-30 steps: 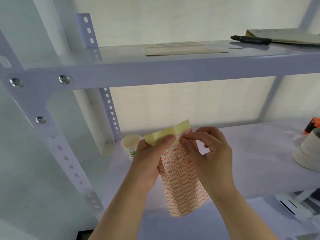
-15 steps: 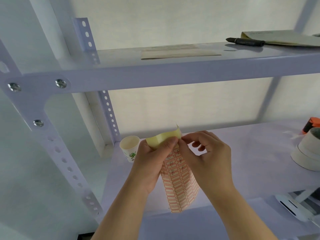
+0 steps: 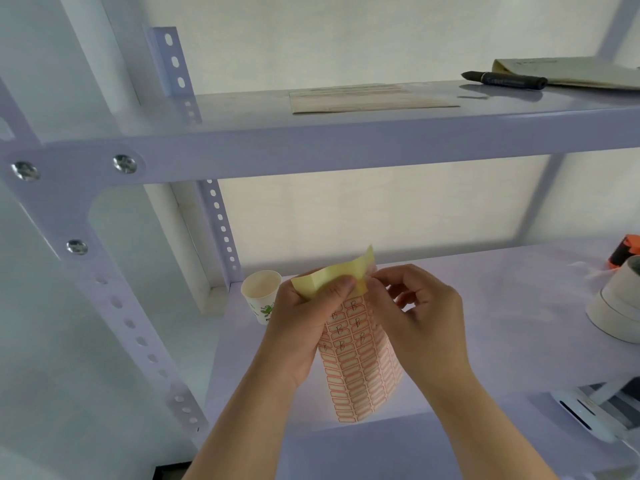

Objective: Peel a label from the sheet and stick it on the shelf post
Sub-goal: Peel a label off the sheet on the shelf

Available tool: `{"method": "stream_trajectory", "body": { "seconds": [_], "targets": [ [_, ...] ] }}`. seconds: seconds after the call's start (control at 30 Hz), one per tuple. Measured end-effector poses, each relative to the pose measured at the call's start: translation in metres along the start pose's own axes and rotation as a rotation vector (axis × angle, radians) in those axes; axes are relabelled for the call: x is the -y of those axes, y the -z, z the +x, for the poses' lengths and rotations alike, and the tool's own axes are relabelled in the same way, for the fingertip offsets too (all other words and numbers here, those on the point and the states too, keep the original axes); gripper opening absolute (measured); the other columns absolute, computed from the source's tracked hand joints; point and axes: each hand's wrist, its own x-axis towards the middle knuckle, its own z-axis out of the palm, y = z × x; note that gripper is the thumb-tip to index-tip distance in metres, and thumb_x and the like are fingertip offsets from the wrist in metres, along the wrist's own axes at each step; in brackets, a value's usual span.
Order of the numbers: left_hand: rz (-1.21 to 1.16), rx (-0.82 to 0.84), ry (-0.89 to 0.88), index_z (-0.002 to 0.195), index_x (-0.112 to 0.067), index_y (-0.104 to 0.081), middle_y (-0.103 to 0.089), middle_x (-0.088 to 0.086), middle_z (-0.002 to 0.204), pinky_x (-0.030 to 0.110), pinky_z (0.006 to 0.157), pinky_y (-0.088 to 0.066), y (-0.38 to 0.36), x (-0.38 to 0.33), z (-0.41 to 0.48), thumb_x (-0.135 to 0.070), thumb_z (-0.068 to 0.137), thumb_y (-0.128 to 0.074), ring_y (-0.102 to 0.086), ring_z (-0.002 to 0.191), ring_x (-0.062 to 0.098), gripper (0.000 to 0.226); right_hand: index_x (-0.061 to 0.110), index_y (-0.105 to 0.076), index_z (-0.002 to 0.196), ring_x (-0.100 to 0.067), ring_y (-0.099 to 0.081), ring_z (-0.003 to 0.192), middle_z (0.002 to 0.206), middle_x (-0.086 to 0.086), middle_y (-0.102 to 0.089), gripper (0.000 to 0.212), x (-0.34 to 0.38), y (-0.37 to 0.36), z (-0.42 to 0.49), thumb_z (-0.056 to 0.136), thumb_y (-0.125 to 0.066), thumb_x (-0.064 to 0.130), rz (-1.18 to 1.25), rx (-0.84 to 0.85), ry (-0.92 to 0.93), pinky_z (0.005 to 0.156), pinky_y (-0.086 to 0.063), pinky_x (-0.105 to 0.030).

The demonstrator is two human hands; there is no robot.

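A sheet of small red-bordered labels (image 3: 358, 368), several marked with a letter B, hangs in front of the lower shelf. Its yellow backing is folded over at the top. My left hand (image 3: 304, 327) grips the sheet at that fold, thumb on the yellow part. My right hand (image 3: 420, 317) pinches at the sheet's top right edge with thumb and forefinger; whether a label is lifted there I cannot tell. The perforated front shelf post (image 3: 135, 327) runs diagonally at the left. A rear post (image 3: 218, 223) stands behind it.
A paper cup (image 3: 261, 296) stands on the lower shelf (image 3: 519, 306) just left of my left hand. A tape roll (image 3: 620, 306) and an orange object (image 3: 627, 249) sit at the right. The upper shelf (image 3: 346, 136) holds flat paper sheets (image 3: 370, 100), a black marker (image 3: 505, 79) and a booklet (image 3: 571, 72).
The view has drifted slightly and both hands stay together at the sheet's top. The lower part of the sheet has swung and narrowed. My right fingers have curled tighter at the top right edge.
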Motion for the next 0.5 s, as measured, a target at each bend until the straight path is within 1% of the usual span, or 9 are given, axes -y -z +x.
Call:
{"method": "stream_trajectory", "body": {
  "seconds": [0.07, 0.13, 0.17, 0.23, 0.3, 0.4, 0.43, 0.5],
  "targets": [
    [0.017, -0.042, 0.025, 0.088, -0.012, -0.080, -0.080, 0.015, 0.089, 0.045, 0.080, -0.059, 0.003, 0.001, 0.003, -0.020, 0.079, -0.079, -0.077, 0.085, 0.030, 0.012, 0.022, -0.075, 0.078, -0.011, -0.066, 0.064, 0.075, 0.012, -0.073, 0.013, -0.002, 0.000, 0.001, 0.086, -0.072, 0.013, 0.021, 0.002, -0.070, 0.056, -0.051, -0.020],
    [0.040, -0.075, 0.055, 0.081, -0.013, -0.080, -0.080, 0.015, 0.086, 0.045, 0.079, -0.059, 0.005, 0.002, 0.006, -0.016, 0.084, -0.079, -0.077, 0.082, 0.030, 0.004, 0.024, -0.075, 0.078, -0.010, -0.068, 0.063, 0.075, 0.013, -0.074, 0.013, -0.004, 0.000, 0.003, 0.088, -0.070, 0.016, 0.042, 0.005, -0.133, 0.056, -0.053, -0.018],
    [0.051, -0.094, 0.070, 0.081, -0.012, -0.080, -0.080, 0.014, 0.085, 0.044, 0.076, -0.060, 0.007, 0.004, 0.008, -0.013, 0.087, -0.076, -0.077, 0.080, 0.029, 0.007, 0.024, -0.075, 0.077, -0.009, -0.068, 0.062, 0.074, 0.013, -0.075, 0.014, -0.005, 0.000, 0.004, 0.088, -0.069, 0.017, 0.048, 0.005, -0.158, 0.055, -0.053, -0.018],
    [0.075, -0.119, 0.105, 0.083, -0.009, -0.079, -0.081, 0.014, 0.085, 0.041, 0.073, -0.062, 0.011, 0.007, 0.013, -0.011, 0.089, -0.073, -0.078, 0.078, 0.029, 0.009, 0.025, -0.073, 0.074, -0.005, -0.066, 0.057, 0.072, 0.013, -0.074, 0.016, -0.008, 0.001, 0.005, 0.088, -0.069, 0.018, 0.043, -0.002, -0.195, 0.053, -0.051, -0.016],
    [0.114, -0.133, 0.150, 0.089, -0.006, -0.079, -0.082, 0.015, 0.087, 0.043, 0.075, -0.063, 0.014, 0.011, 0.020, -0.012, 0.089, -0.074, -0.079, 0.080, 0.030, 0.007, 0.025, -0.072, 0.073, -0.002, -0.062, 0.055, 0.072, 0.015, -0.073, 0.018, -0.011, 0.002, 0.006, 0.088, -0.068, 0.016, 0.033, -0.010, -0.226, 0.051, -0.048, -0.013],
    [0.159, -0.167, 0.224, 0.088, -0.009, -0.078, -0.082, 0.011, 0.082, 0.044, 0.075, -0.064, 0.017, 0.025, 0.033, -0.012, 0.087, -0.077, -0.079, 0.075, 0.027, 0.003, 0.027, -0.072, 0.072, 0.001, -0.060, 0.054, 0.072, 0.017, -0.073, 0.019, -0.016, 0.002, 0.007, 0.088, -0.069, 0.016, 0.030, -0.017, -0.271, 0.050, -0.047, -0.012],
    [0.183, -0.181, 0.256, 0.090, -0.009, -0.077, -0.082, 0.011, 0.083, 0.045, 0.075, -0.064, 0.019, 0.031, 0.038, -0.012, 0.085, -0.079, -0.079, 0.076, 0.028, 0.006, 0.027, -0.072, 0.072, 0.002, -0.060, 0.055, 0.071, 0.017, -0.072, 0.019, -0.017, 0.002, 0.007, 0.088, -0.069, 0.017, 0.030, -0.019, -0.283, 0.050, -0.047, -0.012],
    [0.223, -0.205, 0.325, 0.099, -0.007, -0.076, -0.081, 0.016, 0.089, 0.051, 0.077, -0.064, 0.021, 0.043, 0.049, -0.014, 0.081, -0.082, -0.079, 0.082, 0.033, 0.020, 0.027, -0.072, 0.072, 0.002, -0.060, 0.055, 0.071, 0.017, -0.073, 0.018, -0.021, 0.003, 0.007, 0.088, -0.070, 0.018, 0.035, -0.024, -0.303, 0.050, -0.047, -0.012]
  ]
}}
